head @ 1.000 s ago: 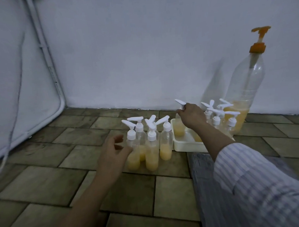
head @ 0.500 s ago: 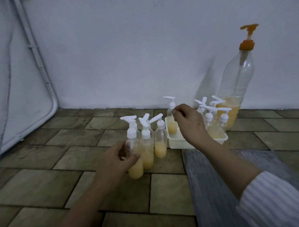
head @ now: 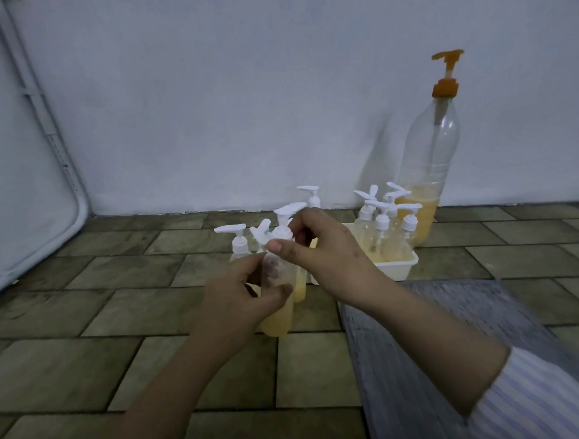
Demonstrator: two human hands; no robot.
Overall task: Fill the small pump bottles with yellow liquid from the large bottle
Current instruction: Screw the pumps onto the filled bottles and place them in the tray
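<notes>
Yellow liquid fills the bottom half of the small pump bottle [head: 278, 306] that the left hand [head: 238, 298] holds by its middle. The bottle stands up straight, its long side going up and down, with the white pump cap [head: 286, 219] on top. The right hand [head: 319, 251] is right at that top, and its thumb and fingers are curled around the neck under the cap. So the cap sits just above the left hand and inside the right hand's pinch, and the right hand is the nearer one to it. I think the next move is a twist of the cap.

More small bottles [head: 241, 244] stand on the floor [head: 135, 292] just behind. Others sit in a white tray [head: 399, 267] to the right. The large bottle [head: 428, 166] with the orange pump [head: 446, 76] stands by the wall, past the tray, well apart from both hands. It has only a little yellow left at the bottom.
</notes>
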